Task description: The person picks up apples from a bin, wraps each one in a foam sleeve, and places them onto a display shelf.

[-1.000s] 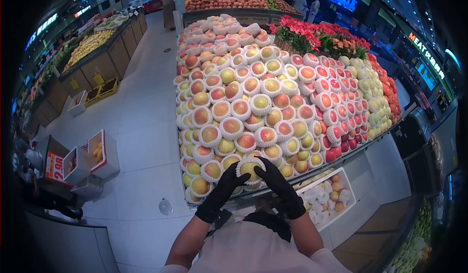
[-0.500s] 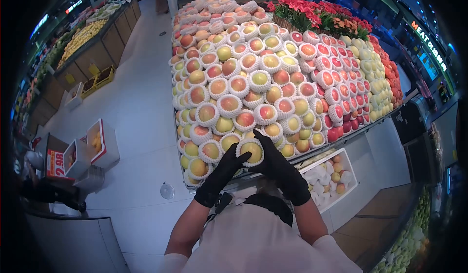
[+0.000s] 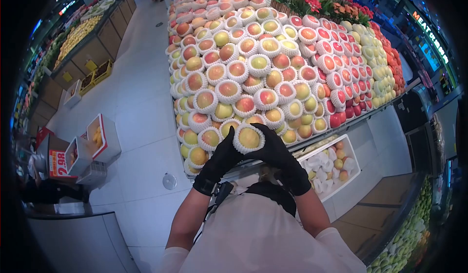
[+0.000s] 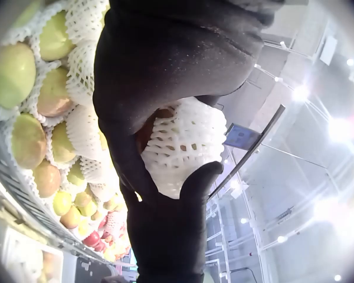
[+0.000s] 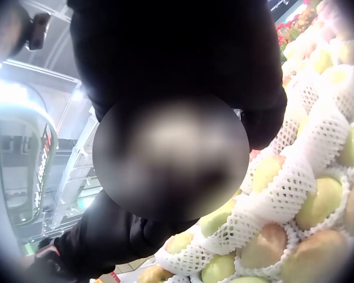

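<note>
Left hand [image 3: 223, 154] gripping one side, right hand [image 3: 275, 152] the other, and there's the netted fruit [image 3: 249, 137] squarely between them, neither hand nearer, no long axis plain to see, held up at the stand's near edge [image 4: 17, 180], toward its left corner.

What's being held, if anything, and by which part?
A fruit in a white foam net, held by its netted sides: the left hand on its left, the right hand on its right.
</note>
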The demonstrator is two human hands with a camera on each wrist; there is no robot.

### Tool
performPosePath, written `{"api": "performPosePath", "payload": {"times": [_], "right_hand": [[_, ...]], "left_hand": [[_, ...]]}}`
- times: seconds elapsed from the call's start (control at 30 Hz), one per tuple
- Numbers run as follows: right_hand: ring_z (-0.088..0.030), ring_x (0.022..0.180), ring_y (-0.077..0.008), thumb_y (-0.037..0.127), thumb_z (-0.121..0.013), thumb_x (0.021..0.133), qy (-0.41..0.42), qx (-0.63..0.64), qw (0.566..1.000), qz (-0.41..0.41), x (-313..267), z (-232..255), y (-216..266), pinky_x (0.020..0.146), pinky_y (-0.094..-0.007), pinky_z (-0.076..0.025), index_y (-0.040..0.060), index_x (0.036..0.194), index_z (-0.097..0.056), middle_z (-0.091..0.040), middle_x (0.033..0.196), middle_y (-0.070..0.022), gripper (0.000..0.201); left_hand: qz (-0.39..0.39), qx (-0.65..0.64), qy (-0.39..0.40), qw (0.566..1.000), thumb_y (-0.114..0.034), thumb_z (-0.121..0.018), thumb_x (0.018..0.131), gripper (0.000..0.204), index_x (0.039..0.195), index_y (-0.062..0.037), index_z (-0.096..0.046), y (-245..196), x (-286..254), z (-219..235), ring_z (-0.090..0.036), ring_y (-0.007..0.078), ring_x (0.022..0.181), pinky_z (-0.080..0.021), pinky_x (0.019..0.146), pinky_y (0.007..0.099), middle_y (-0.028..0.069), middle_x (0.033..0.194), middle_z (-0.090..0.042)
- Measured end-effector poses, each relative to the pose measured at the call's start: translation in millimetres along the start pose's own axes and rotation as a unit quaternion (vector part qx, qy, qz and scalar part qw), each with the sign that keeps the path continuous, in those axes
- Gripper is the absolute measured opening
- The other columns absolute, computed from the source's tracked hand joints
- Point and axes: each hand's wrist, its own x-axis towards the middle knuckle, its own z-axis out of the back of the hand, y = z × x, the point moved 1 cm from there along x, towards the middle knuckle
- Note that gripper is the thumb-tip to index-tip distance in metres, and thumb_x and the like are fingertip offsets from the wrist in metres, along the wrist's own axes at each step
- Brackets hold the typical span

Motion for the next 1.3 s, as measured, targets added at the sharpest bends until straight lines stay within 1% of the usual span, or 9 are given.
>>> {"api": "performPosePath", "payload": {"times": [0.2,0.27,0.3,0.33,0.53,0.63,0.83,1.07,1.3], "right_hand": [[-0.048,0.129,-0.0322,0.025,-0.09,0.067,-0.045,-0.098,0.988,0.108,-13.4,-8.4,-21.7,0.106,-0.0414,-0.04,0.0,0.141,-0.04,-0.048,0.138,-0.0197,0.093],[-0.045,0.131,-0.0319,0.023,-0.089,0.069,-0.053,-0.123,0.983,0.126,-15.4,-10.5,-16.3,0.108,-0.0409,-0.038,0.0008,0.144,-0.037,-0.044,0.141,-0.0198,0.094],[-0.046,0.131,-0.0333,0.023,-0.088,0.07,-0.056,-0.141,0.978,0.142,-15.8,-12.4,-12.1,0.107,-0.0413,-0.039,0.0007,0.144,-0.036,-0.045,0.14,-0.0206,0.093],[-0.047,0.13,-0.0347,0.023,-0.088,0.07,-0.06,-0.159,0.973,0.158,-15.7,-14.5,-9.7,0.107,-0.0417,-0.04,0.0006,0.144,-0.036,-0.046,0.138,-0.0215,0.093],[-0.05,0.126,-0.0374,0.019,-0.085,0.073,-0.082,-0.15,0.978,0.122,-12.0,-21.2,-14.4,0.103,-0.0425,-0.043,0.0,0.142,-0.037,-0.048,0.134,-0.0229,0.087],[-0.053,0.119,-0.0397,0.019,-0.083,0.075,-0.082,-0.168,0.97,0.154,-11.3,-21.6,-11.5,0.101,-0.0453,-0.043,-0.0034,0.137,-0.04,-0.052,0.128,-0.0242,0.079],[-0.056,0.114,-0.0377,0.013,-0.082,0.073,-0.1,-0.15,0.962,0.207,-15.8,-16.0,-0.4,0.095,-0.0436,-0.047,-0.0002,0.131,-0.046,-0.056,0.121,-0.0199,0.07],[-0.058,0.108,-0.0336,0.013,-0.082,0.073,-0.034,-0.082,0.989,0.119,-8.5,8.4,2.3,0.09,-0.0421,-0.048,0.0001,0.124,-0.05,-0.057,0.115,-0.0172,0.062],[-0.059,0.112,-0.0323,0.019,-0.083,0.073,-0.087,-0.058,0.994,0.028,8.9,60.6,-12.1,0.094,-0.0402,-0.048,0.0006,0.129,-0.049,-0.058,0.119,-0.018,0.068]], "left_hand": [[-0.087,0.2,0.013,0.976,-0.027,-0.05,0.102,0.05,0.145,-0.0041,-0.036,41.8,2.2,-4.9,-0.046,0.0229,0.131,-0.039,0.11,0.0372,0.0096,0.143,-0.045],[-0.026,-0.038,-0.011,0.999,-0.028,-0.048,0.103,0.049,0.145,-0.0032,-0.037,42.2,0.7,-7.5,-0.048,0.0235,0.129,-0.042,0.108,0.0379,0.01,0.142,-0.047],[0.057,-0.326,-0.036,0.943,-0.028,-0.048,0.104,0.049,0.145,-0.0026,-0.037,9.3,-0.5,-12.9,-0.049,0.0237,0.128,-0.044,0.107,0.0382,0.0104,0.141,-0.047],[0.136,-0.583,-0.058,0.799,-0.028,-0.047,0.104,0.049,0.144,-0.002,-0.037,-11.1,-1.4,-17.3,-0.05,0.0238,0.126,-0.045,0.106,0.0384,0.0107,0.14,-0.048],[0.15,-0.572,-0.043,0.806,-0.029,-0.052,0.102,0.056,0.147,-0.0018,-0.033,-11.8,-3.8,-16.7,-0.048,0.0238,0.129,-0.042,0.109,0.0396,0.0119,0.142,-0.045],[0.14,-0.406,-0.014,0.903,-0.03,-0.053,0.101,0.056,0.146,-0.0017,-0.036,-17.0,-8.4,-15.1,-0.047,0.0214,0.129,-0.043,0.106,0.0377,0.0101,0.14,-0.046],[0.105,-0.41,-0.034,0.906,-0.034,-0.057,0.099,0.062,0.147,-0.0015,-0.035,-17.5,-10.3,-17.0,-0.046,0.0194,0.129,-0.043,0.105,0.0345,0.0086,0.142,-0.045],[0.031,-0.284,0.008,0.958,-0.028,-0.048,0.104,0.055,0.149,-0.0032,-0.03,-17.9,-0.4,-23.7,-0.046,0.0223,0.131,-0.042,0.108,0.0374,0.0119,0.146,-0.041],[0.13,-0.48,-0.044,0.866,-0.021,-0.046,0.103,0.053,0.149,-0.0032,-0.026,-10.2,5.0,-2.6,-0.054,0.0337,0.125,-0.046,0.107,0.0442,0.0227,0.14,-0.047]]}}
